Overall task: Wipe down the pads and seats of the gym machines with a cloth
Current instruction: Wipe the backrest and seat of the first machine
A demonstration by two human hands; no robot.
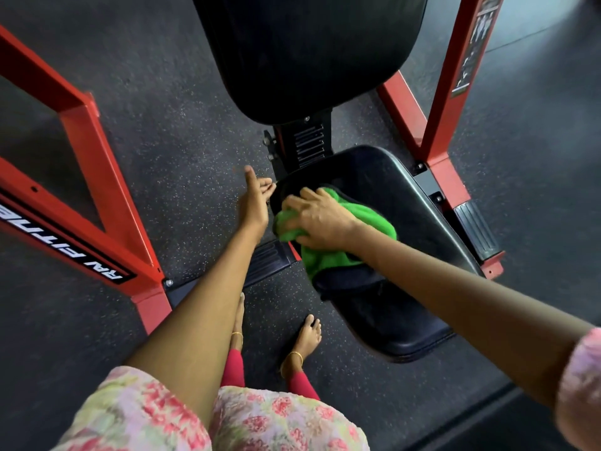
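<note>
Taking the seat (406, 222) as my landmark: far to its left stands the red frame (97, 164) with a black label, on the speckled rubber floor (182, 131). Closer in, just off the seat's left edge, my left hand (253, 203) hangs in the air with nothing in it — thumb stuck out, fingers loosely bent, touching neither seat nor frame as far as I can tell. On the seat's left rear corner lies the green cloth (367, 219), bunched and spilling a little over the edge, and my right hand (317, 219) presses down on it, fingers curled into the folds; that grip has the cloth gathered under palm and fingertips. Above the seat rises the back pad (312, 53), and to its right the other red upright (455, 102).

Risks, as I judge them: the cloth overhangs the edge, so a stroke leftward could drag it off the seat onto the floor; my bare feet (309, 336) stand close to the frame's foot, easy to stub if I shift.

Hard to make out — how much of the seat beneath my right forearm is wiped, the small print on the upright's sticker, and the top of the back pad, which is cut off.
</note>
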